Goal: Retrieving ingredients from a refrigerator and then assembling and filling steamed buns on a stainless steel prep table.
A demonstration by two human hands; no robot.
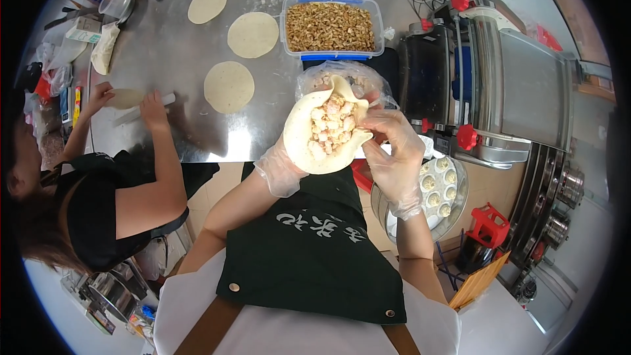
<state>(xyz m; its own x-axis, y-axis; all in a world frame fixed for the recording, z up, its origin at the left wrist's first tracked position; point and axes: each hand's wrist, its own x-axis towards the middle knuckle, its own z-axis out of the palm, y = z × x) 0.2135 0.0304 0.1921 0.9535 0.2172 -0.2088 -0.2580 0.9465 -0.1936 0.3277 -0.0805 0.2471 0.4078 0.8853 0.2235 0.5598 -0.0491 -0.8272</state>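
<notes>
A round dough wrapper [302, 133] rests on my left hand [279, 164], which wears a clear plastic glove and cups it from below. Chunky pale pink and brown filling [332, 125] lies in its middle. My gloved right hand [396, 151] pinches the wrapper's right edge between thumb and fingers, where the rim is gathered into folds. The left fingers are mostly hidden beneath the dough. Just beyond the wrapper sits a plastic-lined bowl of filling [360, 82], partly covered by it.
Three flat dough rounds [229, 87] lie on the steel table [177, 46]. A tub of chopped nuts [332, 26] stands at the table's middle. A dough-rolling machine [486, 72] is at right, above a steamer of pleated buns [434, 187]. A co-worker's hands [154, 110] roll dough at left.
</notes>
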